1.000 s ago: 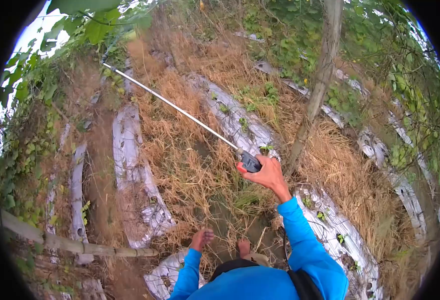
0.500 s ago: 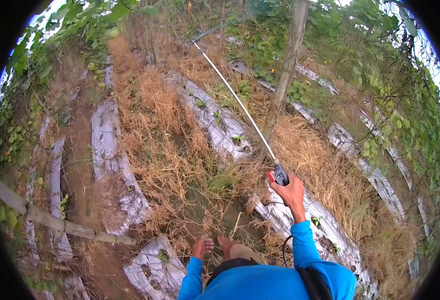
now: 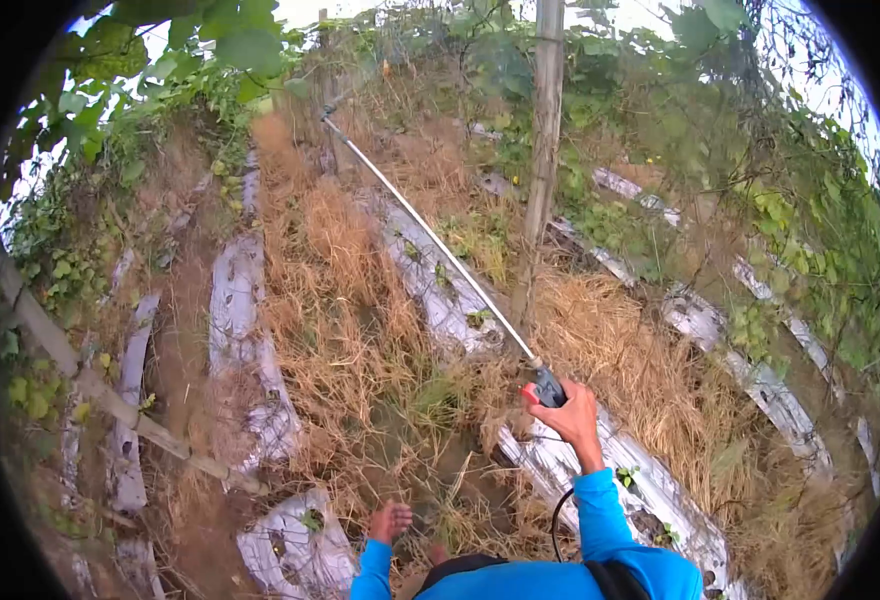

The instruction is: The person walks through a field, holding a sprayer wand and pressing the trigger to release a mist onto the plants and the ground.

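Note:
My right hand (image 3: 577, 420) is wrapped round the grey and red trigger handle (image 3: 548, 390) of a spray wand. The wand's long white tube (image 3: 430, 231) reaches forward and to the left, up to a dark nozzle head (image 3: 328, 112) with faint bluish haze around it. A thin dark hose (image 3: 556, 520) curves below my right wrist. My left hand (image 3: 391, 521) hangs low beside my body, fingers apart and loosely bent, with nothing in it. Below it lies dry grass (image 3: 430, 490).
Rows of silvery plastic mulch (image 3: 235, 310) with small green plants run through dry straw (image 3: 600, 330). An upright wooden post (image 3: 544, 150) stands just beyond the wand. At the left slants a pole (image 3: 125, 412). Leafy vines (image 3: 820, 210) grow along both sides and overhead.
The view has tilted up and shifted. Still in my right hand, the wand now slants further left, its nozzle left of its earlier place. My left hand remains low and free.

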The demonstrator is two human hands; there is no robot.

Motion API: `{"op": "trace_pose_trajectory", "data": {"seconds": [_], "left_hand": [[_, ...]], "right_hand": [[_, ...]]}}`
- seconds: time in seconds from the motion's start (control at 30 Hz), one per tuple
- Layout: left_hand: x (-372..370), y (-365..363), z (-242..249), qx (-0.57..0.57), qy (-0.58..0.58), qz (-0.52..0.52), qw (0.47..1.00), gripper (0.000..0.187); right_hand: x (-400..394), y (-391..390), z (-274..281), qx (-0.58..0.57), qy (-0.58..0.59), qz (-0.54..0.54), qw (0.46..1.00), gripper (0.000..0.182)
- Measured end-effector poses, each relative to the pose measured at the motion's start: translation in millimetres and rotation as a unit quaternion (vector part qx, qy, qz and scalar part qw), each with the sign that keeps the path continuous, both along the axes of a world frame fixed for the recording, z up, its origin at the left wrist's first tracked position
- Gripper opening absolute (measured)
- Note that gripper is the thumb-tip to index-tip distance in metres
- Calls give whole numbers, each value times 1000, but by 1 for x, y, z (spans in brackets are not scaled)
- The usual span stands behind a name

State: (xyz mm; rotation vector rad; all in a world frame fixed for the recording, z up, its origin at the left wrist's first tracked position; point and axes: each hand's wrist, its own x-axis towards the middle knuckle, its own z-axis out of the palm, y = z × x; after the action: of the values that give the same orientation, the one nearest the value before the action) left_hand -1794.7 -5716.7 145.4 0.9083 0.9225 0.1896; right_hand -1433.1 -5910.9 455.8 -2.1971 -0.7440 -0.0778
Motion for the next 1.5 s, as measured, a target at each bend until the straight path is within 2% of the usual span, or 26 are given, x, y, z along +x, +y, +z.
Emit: {"op": "trace_pose_trajectory", "data": {"seconds": [0.07,0.13,0.17,0.23,0.33,0.37,0.4,0.5,0.6,0.63,0.7,0.73,0.8,0.87,0.93,1.0,1.07,1.13,1.17,1.33,1.4,1.43,1.47,1.5], "left_hand": [[2,-37,-9,16,6,14,1000,60],[3,-76,-13,-49,-49,36,997,59],[3,-99,-8,-37,-28,37,998,58],[6,-144,-3,-30,-17,47,998,58],[-1,-196,-1,-22,-11,49,998,58],[-6,-208,-3,-57,-27,41,997,57],[-7,-214,-6,-92,-43,33,994,56],[-11,-227,-4,-81,-21,45,996,58],[-8,-237,39,-28,-1,52,998,59],[-6,-240,52,-30,3,47,998,59],[-7,-245,71,19,10,54,998,52],[-7,-249,76,18,12,48,999,52],[-12,-255,86,58,-9,49,997,50],[-18,-264,95,48,-22,42,998,50],[-28,-268,91,48,-13,39,998,51],[-44,-273,79,38,-21,39,998,52],[-63,-283,71,46,-17,38,998,56],[-97,-296,54,37,-27,49,998,57],[-111,-298,46,27,-36,53,998,58],[-175,-339,38,-16,-18,56,998,60],[-191,-360,40,2,4,66,998,61],[-200,-366,29,-18,-7,67,998,60],[-208,-374,18,-22,-6,71,997,60],[-211,-384,18,-18,-7,73,997,60]], "right_hand": [[2,-32,-6,32,51,6,998,46],[6,-67,-12,56,59,23,996,44],[7,-82,-11,53,74,29,995,41],[9,-106,2,56,84,41,994,38],[14,-129,22,134,130,106,977,41],[14,-132,34,169,155,138,963,39],[14,-133,48,203,180,169,948,37],[15,-139,101,259,246,245,901,32],[15,-129,159,322,301,312,842,32],[15,-124,185,335,312,326,827,33],[28,-110,240,337,374,408,762,36],[32,-103,270,351,375,413,752,37],[38,-94,331,358,307,388,792,43],[34,-96,379,391,225,374,810,47],[46,-106,418,372,239,438,783,48],[45,-119,437,403,166,403,805,48],[52,-126,443,422,8,253,871,55],[54,-144,447,346,-99,68,930,64],[52,-149,446,336,-102,36,936,64],[18,-166,425,380,-13,69,922,59],[2,-170,416,391,23,96,915,76],[-8,-173,410,431,52,151,888,63],[-16,-179,405,428,55,153,889,63],[-28,-192,402,430,145,230,861,57]]}}
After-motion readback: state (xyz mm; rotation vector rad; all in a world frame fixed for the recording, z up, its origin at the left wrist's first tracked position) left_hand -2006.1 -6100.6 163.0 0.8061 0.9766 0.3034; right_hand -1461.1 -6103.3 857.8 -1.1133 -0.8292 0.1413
